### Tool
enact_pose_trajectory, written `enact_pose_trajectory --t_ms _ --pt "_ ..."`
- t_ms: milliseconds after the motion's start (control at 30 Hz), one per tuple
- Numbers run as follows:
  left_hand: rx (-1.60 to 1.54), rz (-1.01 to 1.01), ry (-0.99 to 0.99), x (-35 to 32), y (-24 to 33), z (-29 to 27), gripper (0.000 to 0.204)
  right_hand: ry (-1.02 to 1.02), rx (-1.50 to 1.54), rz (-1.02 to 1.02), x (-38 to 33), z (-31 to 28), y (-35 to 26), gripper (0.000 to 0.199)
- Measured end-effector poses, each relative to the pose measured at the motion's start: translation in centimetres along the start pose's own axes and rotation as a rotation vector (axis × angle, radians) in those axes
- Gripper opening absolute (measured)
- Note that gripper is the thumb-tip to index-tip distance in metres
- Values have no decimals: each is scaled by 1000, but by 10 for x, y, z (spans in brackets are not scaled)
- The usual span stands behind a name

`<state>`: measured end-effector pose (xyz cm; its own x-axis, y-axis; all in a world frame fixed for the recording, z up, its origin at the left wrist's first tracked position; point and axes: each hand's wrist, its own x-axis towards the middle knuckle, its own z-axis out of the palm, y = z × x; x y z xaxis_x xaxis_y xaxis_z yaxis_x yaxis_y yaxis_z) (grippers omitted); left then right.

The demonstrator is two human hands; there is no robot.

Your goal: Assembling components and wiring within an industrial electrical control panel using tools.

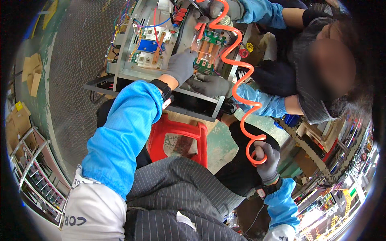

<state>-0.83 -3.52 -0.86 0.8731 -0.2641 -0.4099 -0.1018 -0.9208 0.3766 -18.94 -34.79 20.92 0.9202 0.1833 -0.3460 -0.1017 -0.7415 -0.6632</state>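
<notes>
My left hand (181, 67), in a grey glove, reaches into an open metal cabinet (124, 72). Its fingers are pressed together beside green circuit boards (204, 66) with copper strips; what they hold, if anything, is hidden. Lower right, my right hand (268, 160), also grey-gloved, is closed around the bottom end of an orange coiled air hose (246, 66). That hose runs up to the top of the cabinet, where a co-worker's gloved hand (227, 10) is. The co-worker's other gloved hand (211, 85) rests at the cabinet's near edge, just right of my left hand.
Left of the boards, the cabinet holds a blue block (148, 46), white parts and wires. A red plastic stool (159, 132) stands below it. The co-worker (321, 72) leans in from the right. Cardboard (32, 72) and a wire rack (36, 168) line the left side.
</notes>
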Motion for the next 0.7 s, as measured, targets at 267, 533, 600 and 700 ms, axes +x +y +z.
enact_pose_trajectory --t_ms 267,533,600,700 --pt "-61 28 16 -1 -6 1 49 0 -13 8 2 1 -1 17" --pt "-170 76 23 -3 -12 0 49 0 -20 8 5 1 -6 17" --pt "-177 65 29 -3 -15 1 48 1 -12 12 5 2 -6 17" --pt "-194 66 33 -1 -14 2 48 6 -32 11 5 1 -6 17"
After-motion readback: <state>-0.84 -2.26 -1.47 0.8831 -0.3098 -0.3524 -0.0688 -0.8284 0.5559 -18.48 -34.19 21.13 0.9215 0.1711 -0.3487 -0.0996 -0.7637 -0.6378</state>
